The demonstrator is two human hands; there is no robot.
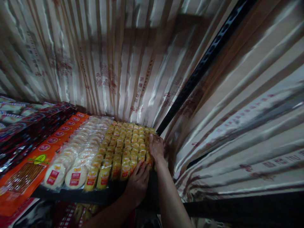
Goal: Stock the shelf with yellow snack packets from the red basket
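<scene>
Rows of small yellow packaged snack cakes, in clear wrappers with red and orange labels, stand on a dark shelf. My left hand lies at the front right of these rows, its outstretched fingers touching the front packs. Farther back, my right hand rests along the right side of the last row, with its fingers stretched towards the back corner. Part of its fingers is hard to make out in the dim light. The end packs between the two hands are partly covered.
Round white packaged crackers stand in rows to the left, beside orange snack bags and dark red packets. A black slotted post rises at the back right corner. Pleated printed curtains hang behind and to the right.
</scene>
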